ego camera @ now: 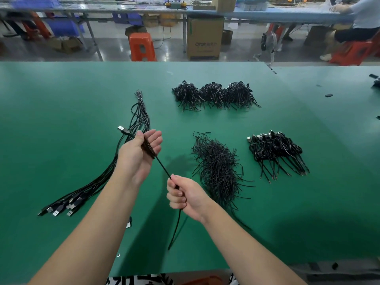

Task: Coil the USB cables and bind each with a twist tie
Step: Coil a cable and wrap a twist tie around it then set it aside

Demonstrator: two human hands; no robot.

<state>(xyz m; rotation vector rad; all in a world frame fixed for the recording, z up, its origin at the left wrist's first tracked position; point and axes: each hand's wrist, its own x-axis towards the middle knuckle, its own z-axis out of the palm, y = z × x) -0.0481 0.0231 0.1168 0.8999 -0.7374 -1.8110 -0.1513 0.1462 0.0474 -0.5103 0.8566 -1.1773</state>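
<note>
USB cable (pixel 164 169) — wound round left hand (pixel 139 153), coils blurred.

1. Table mat (pixel 61 99): green, matt, smooth, rubber-like sheet with a soft sheen under the lights.
2. USB cable (pixel 164 169) stretched between the left hand (pixel 139 153) and right hand (pixel 183 194): black plastic jacket, smooth, slightly glossy.
3. Plug (pixel 121 128) beside the left thumb: bright metal shell, black moulded plastic grip.
4. Loose cable bundle (pixel 115 165): same black jackets, shiny metal plug ends.
5. Twist tie pile (pixel 218 163): thin, black, matt.
6. Stool (pixel 141 47): orange glossy plastic.
7. Box (pixel 204 38): brown matt cardboard.
</note>
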